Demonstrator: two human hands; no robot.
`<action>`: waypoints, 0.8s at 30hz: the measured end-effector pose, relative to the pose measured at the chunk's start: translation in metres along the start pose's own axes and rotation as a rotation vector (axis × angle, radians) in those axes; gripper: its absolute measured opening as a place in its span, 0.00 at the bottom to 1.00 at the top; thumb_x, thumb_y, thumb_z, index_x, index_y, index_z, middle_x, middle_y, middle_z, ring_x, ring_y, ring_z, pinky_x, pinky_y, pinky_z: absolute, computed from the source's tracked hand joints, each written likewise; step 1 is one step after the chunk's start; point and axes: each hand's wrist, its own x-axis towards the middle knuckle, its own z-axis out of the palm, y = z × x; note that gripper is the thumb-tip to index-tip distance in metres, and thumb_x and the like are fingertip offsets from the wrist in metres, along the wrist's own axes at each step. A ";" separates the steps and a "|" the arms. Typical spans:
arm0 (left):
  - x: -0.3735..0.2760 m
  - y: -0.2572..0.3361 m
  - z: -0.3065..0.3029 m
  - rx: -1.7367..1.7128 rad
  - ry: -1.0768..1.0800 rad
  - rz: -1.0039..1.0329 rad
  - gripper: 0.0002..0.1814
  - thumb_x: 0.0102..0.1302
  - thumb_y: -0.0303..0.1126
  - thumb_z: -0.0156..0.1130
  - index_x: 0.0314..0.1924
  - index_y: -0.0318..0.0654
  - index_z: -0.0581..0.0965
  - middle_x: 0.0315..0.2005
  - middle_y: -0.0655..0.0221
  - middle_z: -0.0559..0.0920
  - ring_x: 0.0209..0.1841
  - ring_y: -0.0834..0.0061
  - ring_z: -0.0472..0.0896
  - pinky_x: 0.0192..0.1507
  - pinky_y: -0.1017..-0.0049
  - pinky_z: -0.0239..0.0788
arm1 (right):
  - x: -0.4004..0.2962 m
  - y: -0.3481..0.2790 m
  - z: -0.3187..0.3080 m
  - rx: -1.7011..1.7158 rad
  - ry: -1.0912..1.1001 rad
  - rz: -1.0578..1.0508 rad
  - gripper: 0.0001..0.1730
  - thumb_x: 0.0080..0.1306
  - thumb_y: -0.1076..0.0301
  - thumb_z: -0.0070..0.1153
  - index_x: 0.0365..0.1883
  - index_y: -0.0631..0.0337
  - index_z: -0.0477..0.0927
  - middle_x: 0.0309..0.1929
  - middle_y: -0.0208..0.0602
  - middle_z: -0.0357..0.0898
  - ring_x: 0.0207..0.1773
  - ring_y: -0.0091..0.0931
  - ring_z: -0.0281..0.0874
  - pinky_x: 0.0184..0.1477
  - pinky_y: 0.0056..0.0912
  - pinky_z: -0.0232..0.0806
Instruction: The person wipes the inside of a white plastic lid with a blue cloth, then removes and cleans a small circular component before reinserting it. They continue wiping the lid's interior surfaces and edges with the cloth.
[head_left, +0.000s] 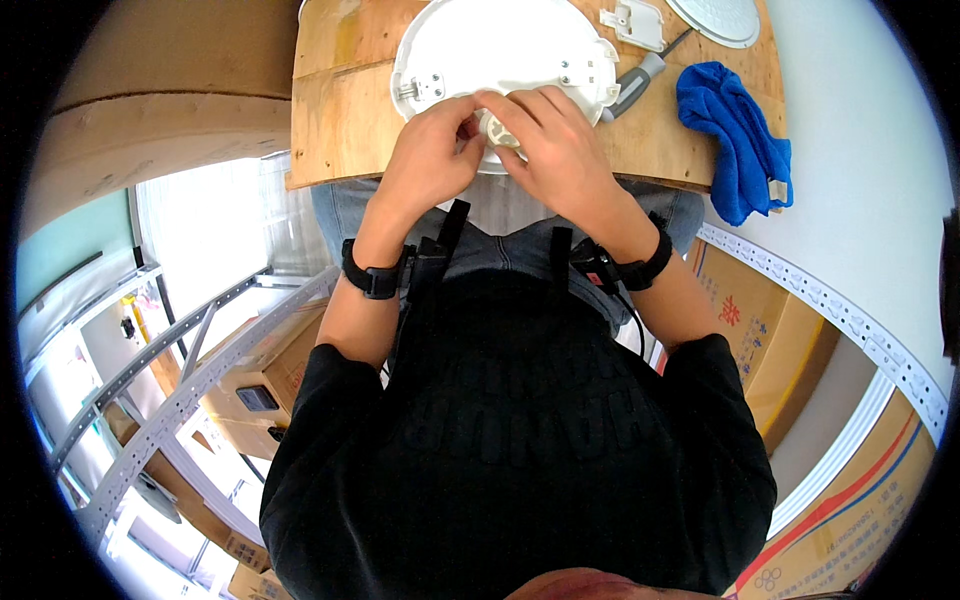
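Observation:
A round white plastic cover or lid (495, 45) with small screwed metal hinge parts lies at the wooden table's near edge. At its near rim, my left hand (435, 146) and my right hand (559, 146) meet around a small round cream-coloured plastic part (501, 130). The fingers of both hands are closed on this part, my left from its left side, my right from above and its right side. Fingertips hide some of it, and whether it is fixed to the cover cannot be told.
Right of the cover, a screwdriver with a grey handle (634, 88) lies on the wooden table (345, 135). Beyond it are a white plastic bracket (637, 24) and a round white ribbed part (720, 16). A blue cloth (739, 142) hangs over the right edge. Cardboard (172, 135) stands at the left.

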 end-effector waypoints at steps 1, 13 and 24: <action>0.000 0.001 0.000 -0.004 0.012 0.006 0.16 0.59 0.24 0.61 0.49 0.31 0.79 0.31 0.54 0.83 0.34 0.53 0.82 0.38 0.63 0.74 | -0.001 0.000 0.001 -0.001 0.005 0.006 0.33 0.52 0.77 0.66 0.60 0.60 0.77 0.44 0.39 0.76 0.50 0.39 0.74 0.53 0.39 0.71; -0.005 0.002 -0.011 -0.369 -0.084 -0.204 0.14 0.65 0.17 0.60 0.51 0.31 0.78 0.31 0.76 0.77 0.32 0.87 0.74 0.36 0.83 0.68 | 0.002 -0.004 -0.002 0.181 0.064 0.030 0.33 0.50 0.77 0.66 0.59 0.55 0.78 0.46 0.40 0.75 0.51 0.41 0.72 0.54 0.41 0.71; -0.001 -0.007 -0.007 -0.552 -0.141 -0.110 0.22 0.63 0.16 0.61 0.58 0.34 0.77 0.30 0.76 0.78 0.31 0.86 0.76 0.34 0.81 0.70 | 0.002 0.001 -0.009 0.258 0.079 0.065 0.27 0.48 0.75 0.67 0.51 0.56 0.80 0.47 0.39 0.77 0.51 0.41 0.74 0.53 0.41 0.70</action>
